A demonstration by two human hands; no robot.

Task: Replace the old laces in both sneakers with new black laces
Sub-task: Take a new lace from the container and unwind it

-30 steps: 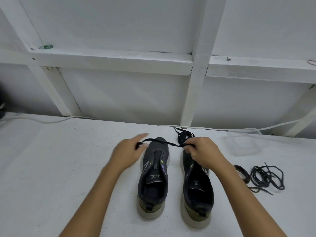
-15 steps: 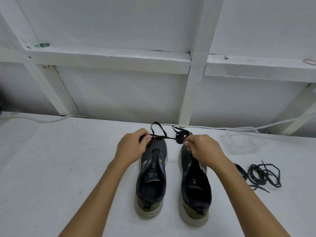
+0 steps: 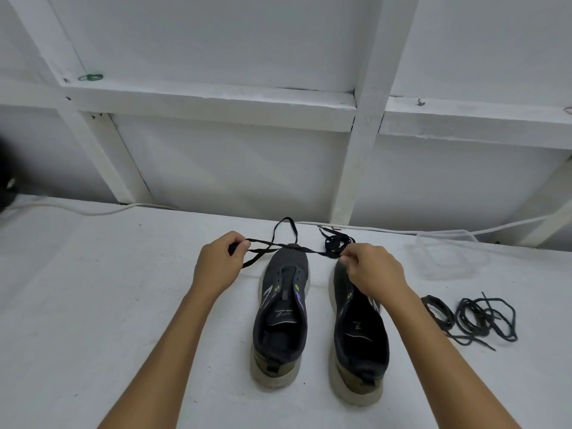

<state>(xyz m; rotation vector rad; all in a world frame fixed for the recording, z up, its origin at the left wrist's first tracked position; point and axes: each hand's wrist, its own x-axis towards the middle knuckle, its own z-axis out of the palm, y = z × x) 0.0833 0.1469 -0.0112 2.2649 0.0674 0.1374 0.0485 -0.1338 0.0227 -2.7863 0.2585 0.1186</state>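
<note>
Two dark sneakers stand side by side on the white table, toes pointing away, both without laces: the left sneaker [image 3: 282,317] and the right sneaker [image 3: 360,339]. A flat black lace [image 3: 280,245] is stretched above their toes. My left hand [image 3: 218,267] grips one end of it, with a loop rising behind and a tail hanging down. My right hand [image 3: 373,270] pinches the other part over the right sneaker's toe. A bundle of black lace [image 3: 335,241] lies just beyond my right hand.
A pile of thin dark laces [image 3: 473,317] lies on the table to the right of the sneakers. A clear plastic container [image 3: 448,255] sits behind that pile. A white cable [image 3: 93,210] runs along the wall at the table's back edge.
My left hand has moved left and my right hand slightly right, drawing the black lace out longer between them. A loop of lace now stands up behind the left sneaker's toe.
</note>
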